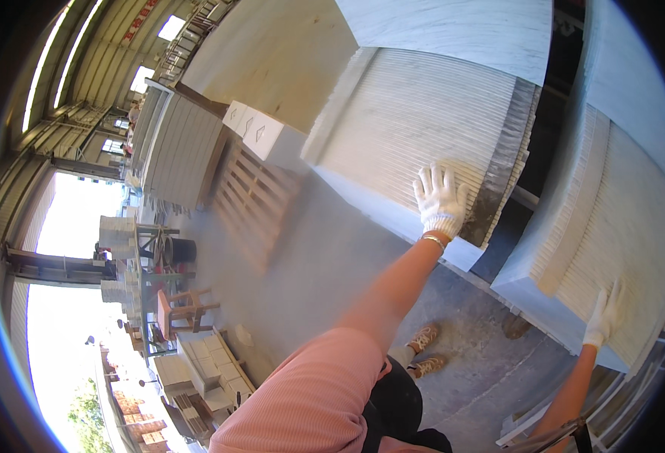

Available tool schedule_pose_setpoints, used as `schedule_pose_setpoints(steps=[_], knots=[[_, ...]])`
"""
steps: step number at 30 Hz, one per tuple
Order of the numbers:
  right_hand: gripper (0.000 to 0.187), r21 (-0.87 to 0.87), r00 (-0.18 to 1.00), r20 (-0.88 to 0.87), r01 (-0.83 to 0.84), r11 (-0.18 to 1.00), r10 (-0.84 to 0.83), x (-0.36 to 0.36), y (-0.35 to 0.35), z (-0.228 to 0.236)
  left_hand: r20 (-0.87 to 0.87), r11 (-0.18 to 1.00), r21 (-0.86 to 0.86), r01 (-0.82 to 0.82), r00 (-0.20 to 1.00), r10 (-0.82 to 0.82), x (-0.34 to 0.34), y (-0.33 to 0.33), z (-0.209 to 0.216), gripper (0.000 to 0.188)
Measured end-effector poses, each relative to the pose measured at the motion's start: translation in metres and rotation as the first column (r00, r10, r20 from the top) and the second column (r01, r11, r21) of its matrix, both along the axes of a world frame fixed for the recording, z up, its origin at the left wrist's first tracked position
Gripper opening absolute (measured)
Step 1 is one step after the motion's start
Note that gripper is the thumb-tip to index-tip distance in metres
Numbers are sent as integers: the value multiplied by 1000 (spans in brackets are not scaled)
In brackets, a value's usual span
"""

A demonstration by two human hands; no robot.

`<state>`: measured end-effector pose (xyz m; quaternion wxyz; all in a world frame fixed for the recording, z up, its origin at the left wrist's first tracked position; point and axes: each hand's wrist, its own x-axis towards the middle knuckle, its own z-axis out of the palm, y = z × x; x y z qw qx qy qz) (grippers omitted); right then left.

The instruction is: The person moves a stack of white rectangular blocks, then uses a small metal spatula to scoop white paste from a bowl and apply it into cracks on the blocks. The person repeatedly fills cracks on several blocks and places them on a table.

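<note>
My left hand (440, 200), in a white knit glove, lies flat with its fingers spread on the ribbed edge face of a big stack of thin white slabs (415, 121). A thin bracelet shows at that wrist, and my pink sleeve fills the lower middle. My right hand (603, 315), also gloved, rests with its fingers up against the edge face of a second stack of white slabs (619, 219) at the right. Neither hand holds anything. A dark gap (525, 196) separates the two stacks.
A wooden pallet (253, 200) lies on the grey concrete floor (325, 264), with white boxes (261, 132) beyond it and another slab stack (178, 147) further left. A wooden stool (183, 308) and piled tiles (212, 362) stand at lower left. My tan shoes (423, 351) are below.
</note>
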<state>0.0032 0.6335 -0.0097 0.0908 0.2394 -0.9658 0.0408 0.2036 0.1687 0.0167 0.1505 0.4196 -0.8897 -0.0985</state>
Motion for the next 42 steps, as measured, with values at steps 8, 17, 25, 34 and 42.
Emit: schedule_pose_setpoints(steps=[8, 17, 25, 34, 42], knots=[[62, 275, 990, -18, 136, 952, -137, 21, -19, 24, 276, 994, 107, 5, 961, -35, 9, -15, -2, 62], [57, 14, 981, -51, 187, 982, -186, 63, -43, 50, 324, 999, -48, 15, 946, 1, 36, -13, 24, 57], [50, -119, 975, -170, 123, 985, -142, 81, -53, 45, 202, 995, -75, 70, 978, -54, 54, -18, 30, 55], [51, -126, 975, -140, 153, 980, -170, 95, -49, 48, 208, 990, -85, 111, 974, -91, 56, -17, 36, 55], [52, -71, 971, -119, 201, 977, -208, 104, -49, 51, 219, 989, -76, 127, 970, -108, 61, -21, 34, 56]])
